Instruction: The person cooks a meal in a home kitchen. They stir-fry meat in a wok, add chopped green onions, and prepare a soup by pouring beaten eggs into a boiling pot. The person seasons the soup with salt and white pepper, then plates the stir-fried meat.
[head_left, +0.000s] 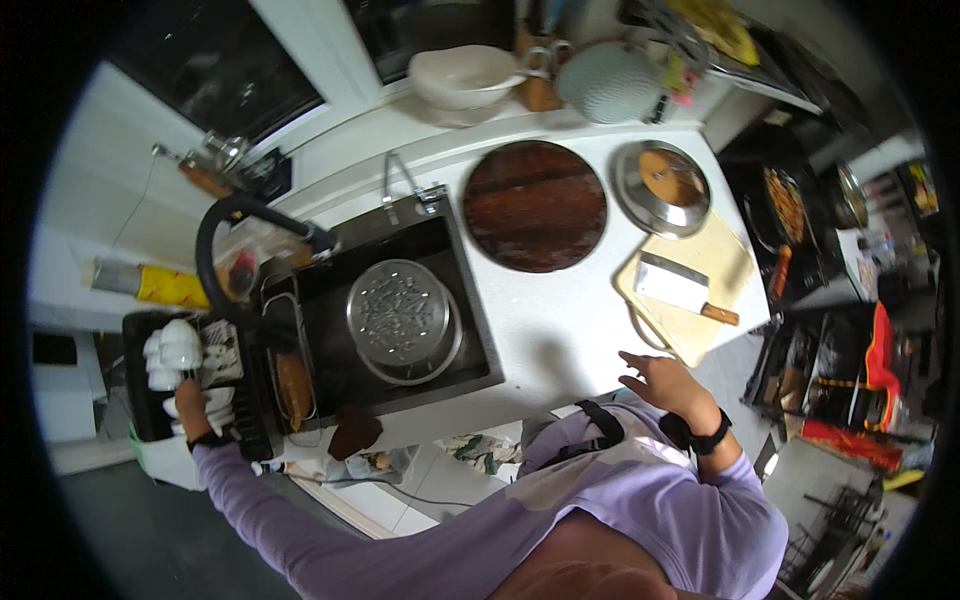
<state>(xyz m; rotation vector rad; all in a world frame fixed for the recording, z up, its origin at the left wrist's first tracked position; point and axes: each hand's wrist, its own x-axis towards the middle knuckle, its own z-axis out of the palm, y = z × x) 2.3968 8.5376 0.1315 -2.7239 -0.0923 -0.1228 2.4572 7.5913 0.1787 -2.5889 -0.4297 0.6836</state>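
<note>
My left hand (190, 401) reaches into a black dish rack (135, 337) at the far left, at the stacked white bowls (180, 345); whether its fingers grip one cannot be told. Over the counter's front edge, my right hand (664, 382) hangs with fingers apart and nothing in it. Just above it, a cleaver (671, 281) with a wooden handle lies on a pale yellow cutting board (720, 255). In the dark sink (480, 367) a perforated metal colander (397, 311) rests on a metal basin (412, 373).
A round dark wooden board (534, 206) and a lidded metal pan (660, 187) stand on the white counter (525, 322). The black faucet (217, 225) arches over the sink's left side. At right, a pan with food (784, 206) sits on the stove.
</note>
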